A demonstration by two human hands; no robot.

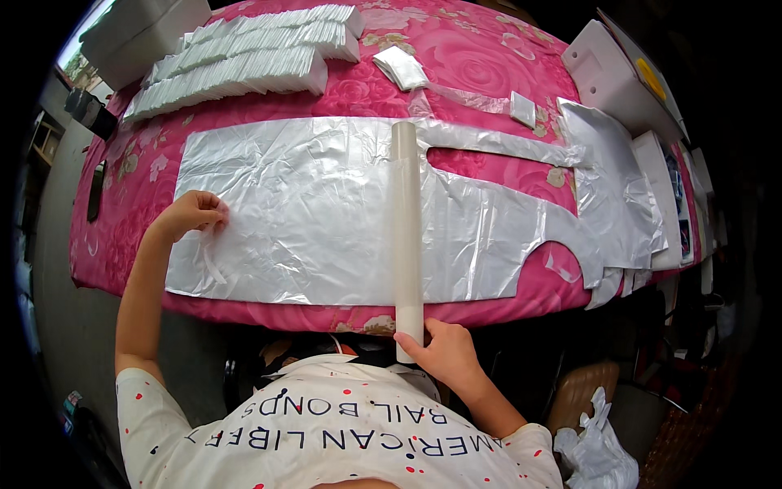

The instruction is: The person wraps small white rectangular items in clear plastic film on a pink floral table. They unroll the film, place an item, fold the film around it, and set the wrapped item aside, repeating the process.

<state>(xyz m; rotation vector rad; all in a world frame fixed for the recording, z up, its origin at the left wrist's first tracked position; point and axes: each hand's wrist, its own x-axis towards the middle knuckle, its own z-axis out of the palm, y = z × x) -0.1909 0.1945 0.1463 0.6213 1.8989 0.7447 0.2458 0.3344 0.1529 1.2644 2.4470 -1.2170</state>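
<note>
Silvery-white plastic aprons [285,220] lie flat across the table in what looks like a layered pile, with the neck and strap cut-outs toward the right. My left hand [194,215] is over their left end, fingertips pinched together on thin film of the apron. A long pale beige tube [405,220] rests crosswise on the aprons, its near end reaching past the table's front edge. Around that near end my right hand [446,350] is closed, thumb on top; some of its fingers are hidden beneath.
A pink floral cloth [481,49] covers the table. Rows of folded white packets [236,77] stand at the back left beside a white foam box [134,41]. Folded plastic [400,68] lies at the back. Another foam box [623,77] is at right, a phone [96,191] at left.
</note>
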